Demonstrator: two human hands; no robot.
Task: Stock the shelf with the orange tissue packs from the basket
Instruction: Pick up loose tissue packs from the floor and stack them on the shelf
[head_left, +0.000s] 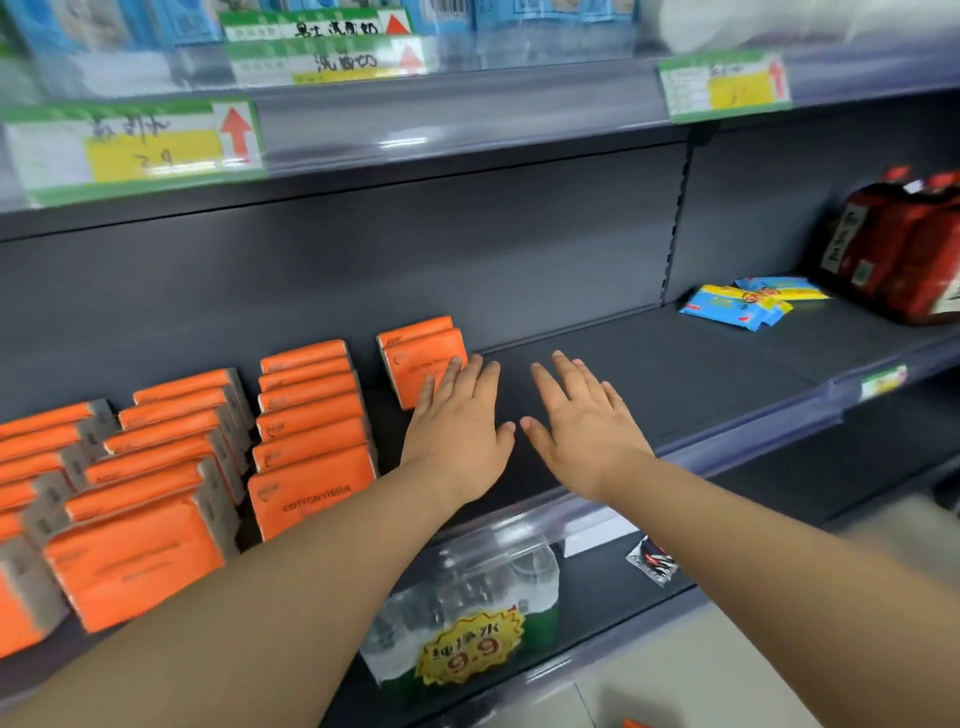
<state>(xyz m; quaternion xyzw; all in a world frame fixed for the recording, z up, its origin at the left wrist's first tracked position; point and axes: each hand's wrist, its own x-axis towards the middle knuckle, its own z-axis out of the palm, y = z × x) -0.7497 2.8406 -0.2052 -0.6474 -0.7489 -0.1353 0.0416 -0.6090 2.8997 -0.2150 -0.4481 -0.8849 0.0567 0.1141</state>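
Orange tissue packs (311, 415) fill several rows on shelf (675, 374); rightmost row holds two, space remains beyond. Left hand (457, 421) flat, fingers straight, touching that row; right hand (582, 426) flat, empty.

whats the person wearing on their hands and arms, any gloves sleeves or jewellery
The left hand and right hand are bare: no gloves, and no ring, watch or bracelet shows. Both forearms are uncovered as far as the picture reaches, so no sleeve is in view.
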